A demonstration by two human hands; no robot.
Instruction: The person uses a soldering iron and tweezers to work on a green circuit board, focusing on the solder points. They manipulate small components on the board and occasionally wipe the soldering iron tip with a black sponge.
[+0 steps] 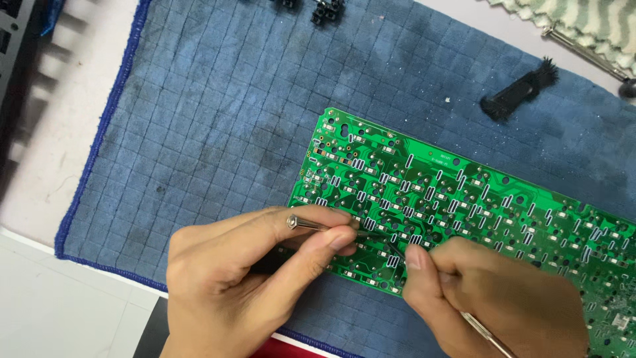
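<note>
1. Head view: the left hand [245, 278] is pinching a slim metal tool [311, 224], fingers closed around it, over the blue mat [199, 132].
2. Keeping both tips steady on one component is probably wisest.
3. The green circuit board [464, 199] is lying under both fingertips.
4. The right hand [497, 298] is gripping a second metal tool [487, 335], fingers closed.

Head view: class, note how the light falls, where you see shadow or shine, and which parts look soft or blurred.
Head view: light is even and soft; the green board and blue cloth are sharp; a small shine shows on the metal tool in the left hand; faint shadow lies under the right hand; the dark frame at the upper left edge looks blurred.
</note>
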